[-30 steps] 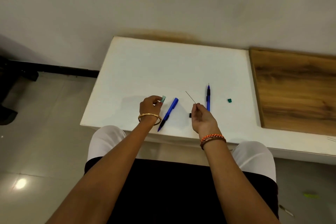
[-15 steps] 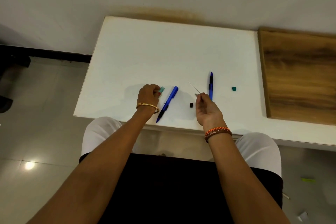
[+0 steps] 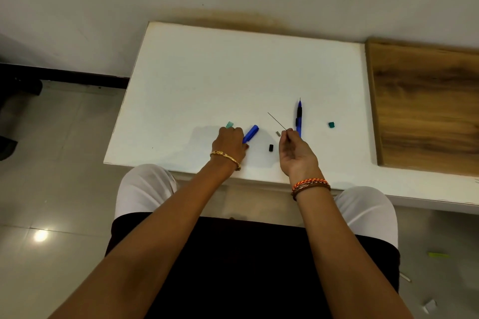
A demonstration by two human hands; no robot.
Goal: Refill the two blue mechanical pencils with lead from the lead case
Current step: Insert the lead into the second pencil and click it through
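My left hand (image 3: 230, 144) lies over the lower half of the left blue pencil (image 3: 251, 133) on the white table (image 3: 233, 72), fingers curled round it. The teal lead case (image 3: 229, 124) lies on the table just beyond that hand's knuckles. My right hand (image 3: 295, 150) pinches a thin dark lead (image 3: 276, 121) that points up and to the left. The second blue pencil (image 3: 299, 118) lies just right of those fingertips, tip pointing away from me.
A small black piece (image 3: 271, 147) and a small grey piece (image 3: 278, 133) lie between my hands. A teal cap (image 3: 331, 125) lies further right. A wooden board (image 3: 427, 111) adjoins the table on the right. The wall runs behind.
My left hand has let the lead case down and shifted right onto the left pencil. My right hand keeps the lead pinched in about the same place.
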